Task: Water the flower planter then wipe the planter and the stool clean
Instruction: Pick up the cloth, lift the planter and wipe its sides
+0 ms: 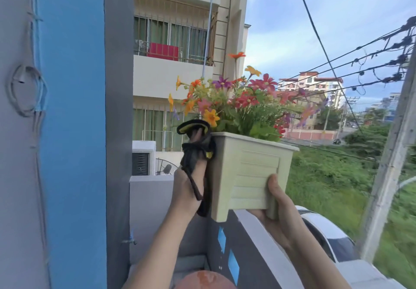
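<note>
A pale green square planter full of red, orange, yellow and purple flowers is lifted in the air above the balcony wall. My right hand grips its lower right corner from beneath, thumb on the front face. My left hand presses a dark cloth with yellow trim flat against the planter's left side. At the bottom edge of the view, a round reddish-brown stool seat shows below the planter.
A grey balcony wall with blue patches runs below the planter. A blue and grey pillar stands at the left. Beyond are a neighbouring building, power lines, a utility pole, a parked white car and grass.
</note>
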Motion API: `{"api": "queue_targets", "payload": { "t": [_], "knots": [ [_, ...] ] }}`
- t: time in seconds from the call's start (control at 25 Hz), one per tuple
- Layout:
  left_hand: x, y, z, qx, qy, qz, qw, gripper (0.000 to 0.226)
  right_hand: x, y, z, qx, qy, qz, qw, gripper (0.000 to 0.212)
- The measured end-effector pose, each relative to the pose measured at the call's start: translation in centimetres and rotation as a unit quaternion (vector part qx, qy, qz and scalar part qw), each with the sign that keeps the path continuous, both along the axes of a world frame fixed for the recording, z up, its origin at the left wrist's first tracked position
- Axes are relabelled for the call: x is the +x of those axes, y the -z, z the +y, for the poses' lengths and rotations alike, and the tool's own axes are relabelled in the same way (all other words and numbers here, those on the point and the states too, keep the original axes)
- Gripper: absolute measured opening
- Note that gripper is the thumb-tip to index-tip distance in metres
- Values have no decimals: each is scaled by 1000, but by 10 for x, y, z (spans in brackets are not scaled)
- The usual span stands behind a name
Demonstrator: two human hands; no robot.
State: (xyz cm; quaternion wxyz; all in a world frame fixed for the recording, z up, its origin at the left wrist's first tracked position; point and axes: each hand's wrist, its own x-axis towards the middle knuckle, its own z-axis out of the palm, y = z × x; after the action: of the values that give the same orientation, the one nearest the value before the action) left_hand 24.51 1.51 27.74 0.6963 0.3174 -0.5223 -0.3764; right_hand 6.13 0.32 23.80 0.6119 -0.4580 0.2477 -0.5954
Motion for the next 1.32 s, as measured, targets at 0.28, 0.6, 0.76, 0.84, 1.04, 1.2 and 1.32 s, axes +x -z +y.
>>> {"api": "queue_targets", "payload": {
  "t": [0.28, 0.6, 0.76, 0.84, 1.04, 1.2, 1.32],
  "knots": [
    [-4, 10, 9, -91, 17, -71, 993, 24, 4, -6, 0, 11, -16, 8, 1000, 98],
    [14, 9, -5, 100, -54, -3, 993, 63, 3, -7, 10, 9, -46, -56, 997, 74],
    [23, 10, -1, 95, 1, 8, 995, 24, 0, -12, 13, 26, -75, -114, 990, 71],
    [25, 19, -1, 93, 15, 14, 995, 11, -1, -17, 13, 29, -90, -121, 988, 71],
    [23, 24, 7, 66, -56, 84, 993, 15, -9, -24, 8, 51, -166, -155, 973, 68],
    [16, 21, 15, 20, -165, 93, 982, 35, -3, -21, 11, 30, -127, -278, 952, 101],
    [19, 21, 15, 1, -241, 11, 971, 53, 19, -26, 16, -66, -17, -185, 980, 116]
  ]
}}
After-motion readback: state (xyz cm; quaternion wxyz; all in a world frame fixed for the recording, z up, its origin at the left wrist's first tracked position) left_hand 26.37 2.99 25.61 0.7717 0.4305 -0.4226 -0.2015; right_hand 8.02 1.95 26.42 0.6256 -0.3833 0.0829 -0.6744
